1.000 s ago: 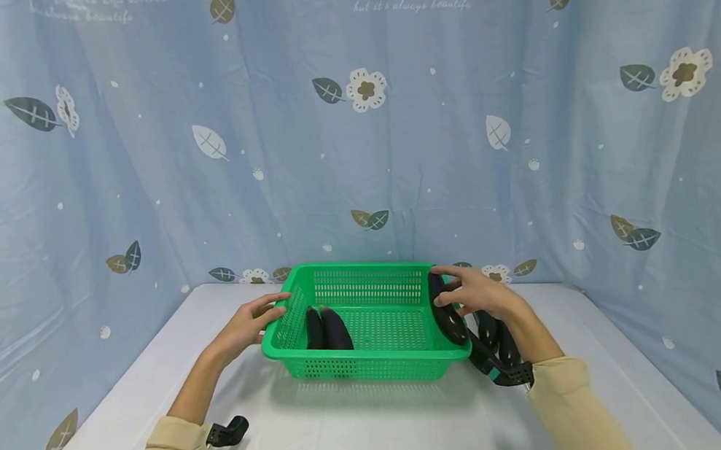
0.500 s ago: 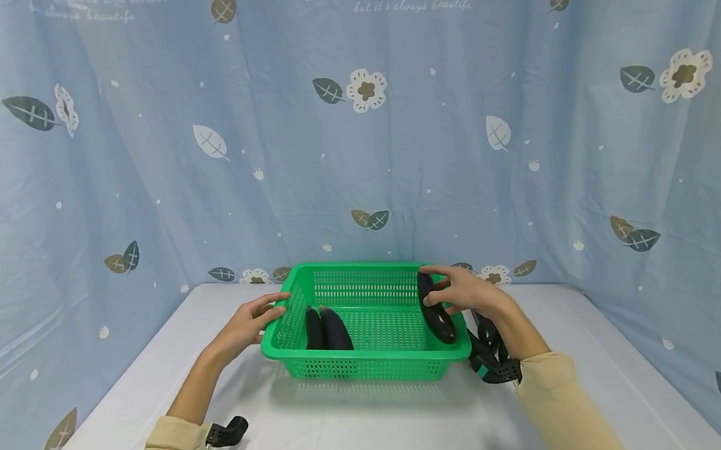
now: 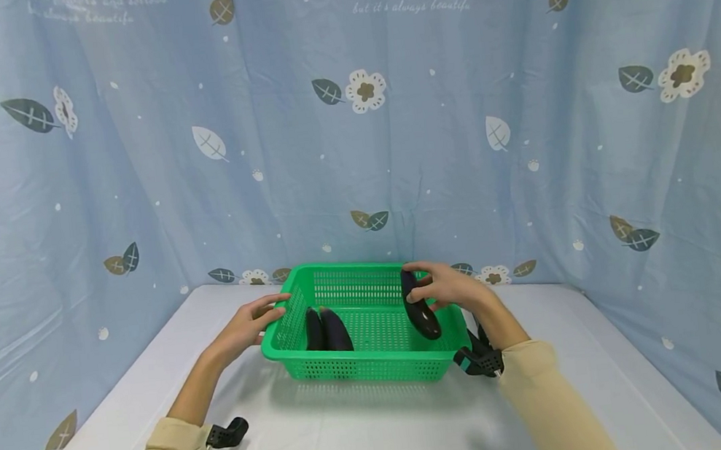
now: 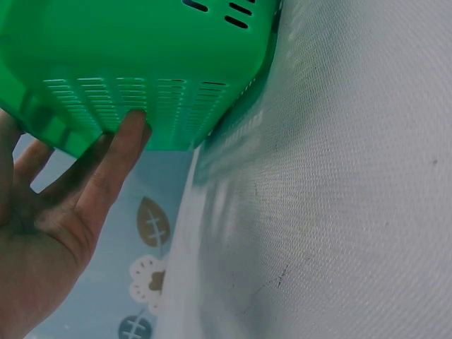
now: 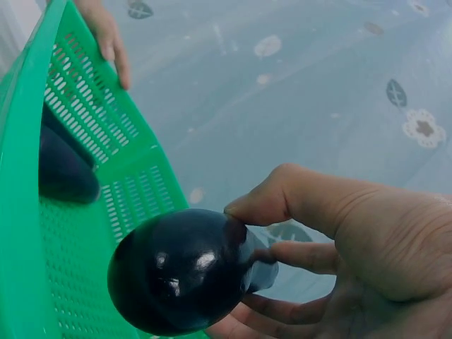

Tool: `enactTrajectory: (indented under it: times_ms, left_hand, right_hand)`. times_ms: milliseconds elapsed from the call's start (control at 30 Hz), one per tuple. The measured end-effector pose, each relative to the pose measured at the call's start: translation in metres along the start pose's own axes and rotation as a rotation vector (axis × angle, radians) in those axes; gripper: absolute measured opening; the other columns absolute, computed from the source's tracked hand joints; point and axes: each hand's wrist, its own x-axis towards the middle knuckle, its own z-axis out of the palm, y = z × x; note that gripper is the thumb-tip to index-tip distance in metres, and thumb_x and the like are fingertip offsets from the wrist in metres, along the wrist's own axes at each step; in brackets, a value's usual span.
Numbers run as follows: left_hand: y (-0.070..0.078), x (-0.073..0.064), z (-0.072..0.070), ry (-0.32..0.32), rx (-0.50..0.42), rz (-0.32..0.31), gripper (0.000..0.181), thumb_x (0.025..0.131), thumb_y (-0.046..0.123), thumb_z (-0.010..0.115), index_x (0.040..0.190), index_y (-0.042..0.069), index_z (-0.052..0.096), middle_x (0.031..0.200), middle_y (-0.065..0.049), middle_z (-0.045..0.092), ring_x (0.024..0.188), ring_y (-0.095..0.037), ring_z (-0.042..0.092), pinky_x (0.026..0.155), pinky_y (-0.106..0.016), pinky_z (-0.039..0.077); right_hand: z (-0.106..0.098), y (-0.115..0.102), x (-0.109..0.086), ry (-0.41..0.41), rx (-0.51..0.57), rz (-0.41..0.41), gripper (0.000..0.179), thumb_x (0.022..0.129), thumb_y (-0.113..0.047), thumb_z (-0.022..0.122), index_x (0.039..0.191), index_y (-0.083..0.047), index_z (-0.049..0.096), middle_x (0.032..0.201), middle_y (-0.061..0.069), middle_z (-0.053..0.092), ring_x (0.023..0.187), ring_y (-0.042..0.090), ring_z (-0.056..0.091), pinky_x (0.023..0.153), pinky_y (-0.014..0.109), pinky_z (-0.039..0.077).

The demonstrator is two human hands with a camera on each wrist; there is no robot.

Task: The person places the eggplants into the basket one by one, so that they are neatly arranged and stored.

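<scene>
My right hand (image 3: 449, 285) pinches a glossy dark eggplant (image 3: 420, 314) between thumb and fingers, over the right part of a green plastic basket (image 3: 374, 356). Seen in the right wrist view, the held eggplant (image 5: 180, 272) points its rounded end toward the camera. Two more eggplants (image 3: 336, 329) lie side by side in the basket's left part. My left hand (image 3: 248, 325) grips the basket's left rim. In the left wrist view, fingers (image 4: 116, 166) of that hand press against the outside of the slotted wall.
The basket stands on a white-covered table (image 3: 356, 438). Dark shapes (image 3: 481, 335) on the table right of the basket are mostly hidden by my right forearm. A blue patterned curtain (image 3: 352, 145) hangs behind and along both sides.
My right hand has carried the eggplant leftward, from the basket's right rim to over its inside. The left hand, the basket and the two eggplants in it have stayed put.
</scene>
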Motion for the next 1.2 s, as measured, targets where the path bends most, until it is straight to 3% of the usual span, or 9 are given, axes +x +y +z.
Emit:
enactTrajectory:
  times_ms: [467, 800, 1200]
  left_hand:
    - [0.001, 0.000, 0.001, 0.002, -0.012, -0.008, 0.055, 0.097, 0.048, 0.058, 0.147, 0.029, 0.045, 0.155, -0.017, 0.038, 0.140, -0.042, 0.039, 0.091, -0.047, 0.056]
    - [0.004, -0.002, 0.001, 0.003, -0.016, -0.008, 0.055, 0.096, 0.048, 0.058, 0.147, 0.029, 0.045, 0.155, -0.017, 0.038, 0.140, -0.042, 0.039, 0.092, -0.047, 0.056]
    - [-0.001, 0.000, -0.001, 0.000, -0.003, -0.008, 0.056, 0.096, 0.050, 0.058, 0.146, 0.030, 0.046, 0.156, -0.016, 0.037, 0.142, -0.041, 0.037, 0.093, -0.048, 0.055]
  right_hand:
    - [0.011, -0.006, 0.014, -0.025, 0.038, 0.028, 0.074, 0.089, -0.018, 0.068, 0.154, -0.017, 0.033, 0.148, 0.022, 0.043, 0.119, 0.032, 0.060, 0.083, 0.042, 0.059]
    - [0.019, -0.011, 0.025, -0.040, 0.063, 0.037, 0.073, 0.088, -0.018, 0.070, 0.152, -0.019, 0.035, 0.147, 0.020, 0.046, 0.117, 0.030, 0.061, 0.078, 0.041, 0.059]
    - [0.032, -0.018, 0.036, -0.074, 0.082, 0.049, 0.075, 0.086, -0.017, 0.070, 0.152, -0.018, 0.036, 0.126, 0.016, 0.061, 0.094, 0.023, 0.067, 0.077, 0.040, 0.059]
